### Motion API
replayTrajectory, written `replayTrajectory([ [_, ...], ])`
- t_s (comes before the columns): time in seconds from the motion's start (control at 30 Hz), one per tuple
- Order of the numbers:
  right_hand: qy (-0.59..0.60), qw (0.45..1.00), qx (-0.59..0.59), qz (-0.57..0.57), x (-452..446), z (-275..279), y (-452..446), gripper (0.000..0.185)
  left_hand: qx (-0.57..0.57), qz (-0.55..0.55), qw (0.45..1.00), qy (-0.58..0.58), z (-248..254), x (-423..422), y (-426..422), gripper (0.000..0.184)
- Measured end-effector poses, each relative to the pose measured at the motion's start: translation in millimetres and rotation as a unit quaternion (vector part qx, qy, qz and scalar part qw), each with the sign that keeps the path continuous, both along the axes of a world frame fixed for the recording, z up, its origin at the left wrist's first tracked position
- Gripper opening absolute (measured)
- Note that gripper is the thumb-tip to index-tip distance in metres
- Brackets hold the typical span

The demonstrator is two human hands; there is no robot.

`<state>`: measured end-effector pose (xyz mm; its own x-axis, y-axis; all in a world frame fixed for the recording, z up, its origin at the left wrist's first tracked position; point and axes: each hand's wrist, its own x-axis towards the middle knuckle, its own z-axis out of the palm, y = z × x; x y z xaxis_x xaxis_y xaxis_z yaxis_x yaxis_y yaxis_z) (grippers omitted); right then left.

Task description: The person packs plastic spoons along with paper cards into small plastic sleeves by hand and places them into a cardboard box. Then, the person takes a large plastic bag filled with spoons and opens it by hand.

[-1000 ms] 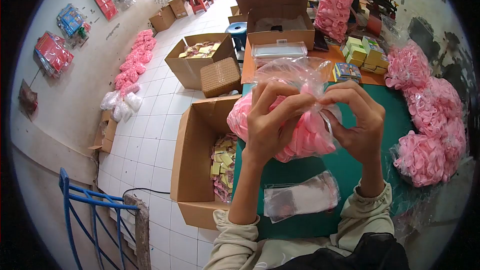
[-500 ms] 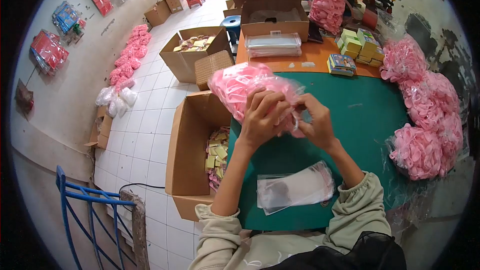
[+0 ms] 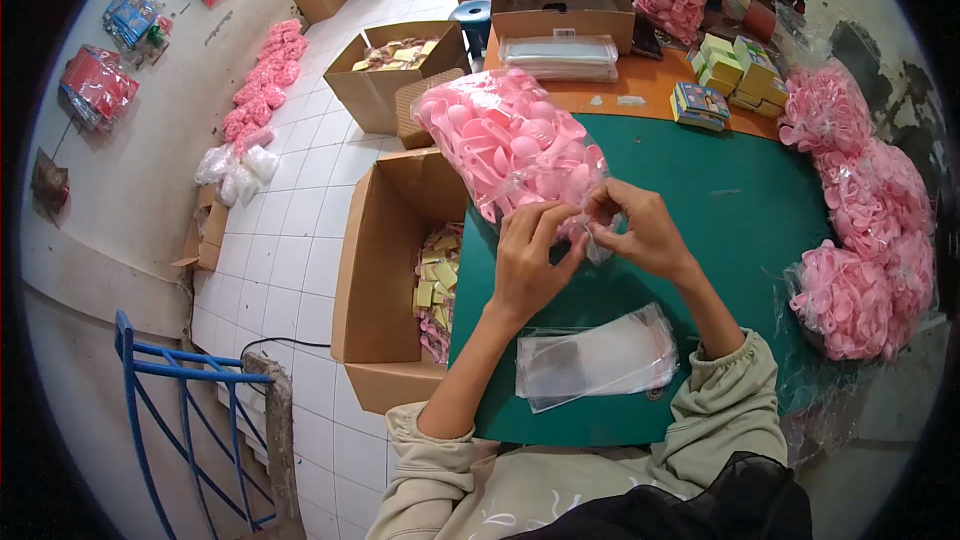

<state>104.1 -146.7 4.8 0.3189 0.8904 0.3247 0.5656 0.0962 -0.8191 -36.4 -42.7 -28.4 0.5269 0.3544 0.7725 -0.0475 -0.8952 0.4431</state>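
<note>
A clear plastic bag of pink spoons [image 3: 515,135] lies on the table's left side, its gathered end toward me. My left hand [image 3: 532,248] is at that end, thumb and fingertips pinching the plastic. Opposite it, my right hand [image 3: 645,228] pinches the same twisted plastic, fingers curled. The fingertips of both hands almost meet there. Whether the bag's neck is tied cannot be made out. Closer to me, a small stack of clear plastic sleeves [image 3: 600,355] rests on the green tabletop [image 3: 720,220].
An open carton [image 3: 385,270] holding small yellow-labelled pieces stands against the table's left edge. More pink-filled bags [image 3: 850,290] line the right edge. Small card boxes [image 3: 700,105] and stacked clear packets [image 3: 558,58] sit at the back. A blue railing [image 3: 190,370] stands lower left.
The bag has tipped back and settled flatter, showing more spoons. My hands have come lower and closer together at its gathered end. The view has shifted slightly.
</note>
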Motion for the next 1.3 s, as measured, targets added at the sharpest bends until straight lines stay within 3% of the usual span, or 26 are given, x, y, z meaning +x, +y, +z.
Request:
replayTrajectory([
  [0.13,0.018,0.999,-0.001,0.044,0.9,5.5,-1.7,0.018,0.014,-0.024,1.000,-0.007,-6.4,-0.5,10.5,0.029],
  [0.23,-0.033,0.998,-0.011,0.045,0.2,11.1,-3.8,0.017,0.016,-0.032,0.999,-0.016,-10.0,0.2,10.9,0.026],
  [0.43,-0.305,0.951,0.046,-0.013,-9.5,18.1,-5.7,0.015,0.021,-0.039,0.998,-0.033,-10.9,2.9,9.9,0.023],
  [0.53,-0.333,0.942,0.037,-0.012,-12.9,17.3,-5.5,0.014,0.017,-0.048,0.998,-0.044,-14.1,4.2,10.6,0.022],
  [0.73,-0.340,0.939,0.052,-0.024,-14.8,12.8,-3.6,0.015,0.001,-0.066,0.996,-0.064,-13.7,6.0,8.7,0.022],
  [0.93,-0.254,0.964,0.004,-0.078,-0.4,5.5,-5.0,0.020,-0.007,-0.080,0.994,-0.079,-12.5,5.2,6.5,0.020],
  [1.03,-0.158,0.987,0.036,-0.004,-6.0,21.2,-10.3,0.021,-0.022,-0.085,0.992,-0.088,-12.9,5.3,8.0,0.019],
  [1.23,-0.157,0.986,0.046,0.001,-12.6,14.8,-7.4,0.018,-0.046,-0.084,0.992,-0.081,-13.1,4.1,8.0,0.019],
  [1.3,-0.218,0.973,0.071,0.003,-11.3,12.4,-5.6,0.018,-0.058,-0.084,0.991,-0.082,-13.9,4.6,7.9,0.019],
])
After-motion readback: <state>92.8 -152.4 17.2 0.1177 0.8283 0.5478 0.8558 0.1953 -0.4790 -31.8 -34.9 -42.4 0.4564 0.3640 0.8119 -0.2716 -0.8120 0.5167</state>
